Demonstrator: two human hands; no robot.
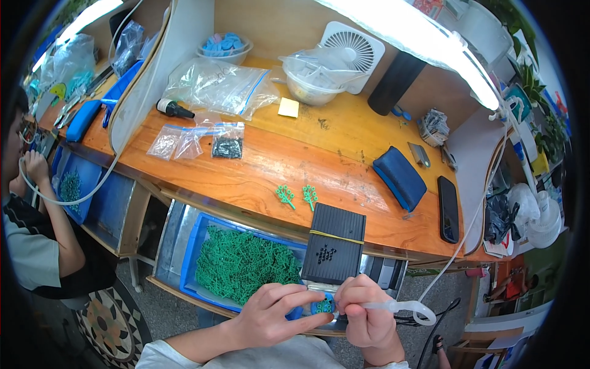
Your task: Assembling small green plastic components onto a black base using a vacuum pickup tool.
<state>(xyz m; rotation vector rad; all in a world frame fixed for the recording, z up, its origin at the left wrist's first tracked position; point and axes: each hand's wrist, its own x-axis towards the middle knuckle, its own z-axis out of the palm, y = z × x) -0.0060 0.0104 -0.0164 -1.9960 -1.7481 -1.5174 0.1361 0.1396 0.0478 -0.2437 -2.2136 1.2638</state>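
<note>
An orange-brown wooden workbench, scuffed and paint-marked, curves across the view under a long bright lamp. At its near edge the left hand has its fingers curled around a small blue piece that carries a bit of green, pinching it at the fingertips; the right hand is closed in a loose fist just beside it, gripping a translucent white tool with a looped end that sticks out to the right, its tip meeting the blue piece. Both hands hover just in front of a black ribbed block bound with a yellow rubber band, which overhangs a blue tray heaped with green plastic parts. Two loose green sprigs lie on the wood just behind the block. Farther back are small zip bags, a large clear bag, a yellow note pad, a covered bowl, a white fan and a bowl of blue pieces. To the right lie a blue pouch and a dark phone. A white partition divides the bench from a neighbouring station, where another person sits at the left. The floor below is grey, with a patterned round stool near the lower left.
</note>
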